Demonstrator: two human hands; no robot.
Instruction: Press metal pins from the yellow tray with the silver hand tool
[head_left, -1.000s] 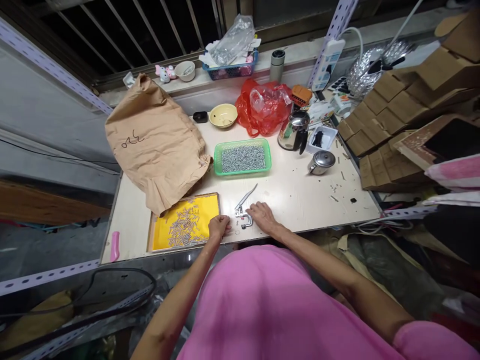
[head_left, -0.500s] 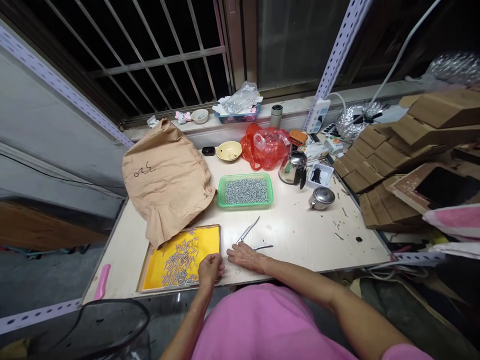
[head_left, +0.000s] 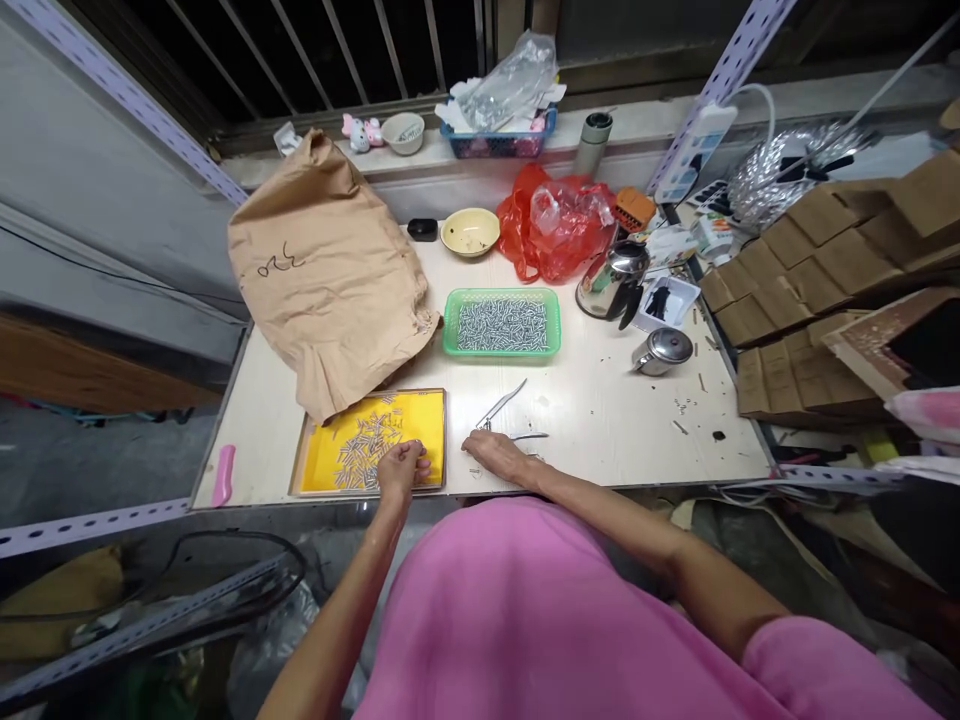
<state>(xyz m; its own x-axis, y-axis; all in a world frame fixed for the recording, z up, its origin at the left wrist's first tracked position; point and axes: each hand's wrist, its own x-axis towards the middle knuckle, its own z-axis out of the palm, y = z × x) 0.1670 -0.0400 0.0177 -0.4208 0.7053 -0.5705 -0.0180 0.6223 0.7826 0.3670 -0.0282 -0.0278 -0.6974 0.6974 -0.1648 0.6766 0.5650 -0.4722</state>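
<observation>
My left hand (head_left: 400,468) hovers over the near right corner of a yellow tray (head_left: 324,468) that holds several small metal pins (head_left: 365,441). Its fingers are curled together in a pinch; what they hold is too small to make out. My right hand (head_left: 496,458) lies flat on the pale table (head_left: 600,410), fingers stretched toward a small metal hand tool (head_left: 501,412) with long handles, which it touches or nearly touches at the near end. A green basket (head_left: 501,326) full of the same metal pins stands behind the tool.
A big brown paper sack (head_left: 322,268) leans at the left. At the back stand a yellow bowl (head_left: 469,231), a red plastic bag (head_left: 555,221), a steel kettle (head_left: 614,281) and a steel lidded pot (head_left: 661,351). Cardboard boxes (head_left: 810,270) pile up at the right. A pink comb (head_left: 223,474) lies near left.
My left hand has moved left from the table beside the tool onto the yellow tray's corner. My right hand stays by the tool. The camera tipped up, then down again.
</observation>
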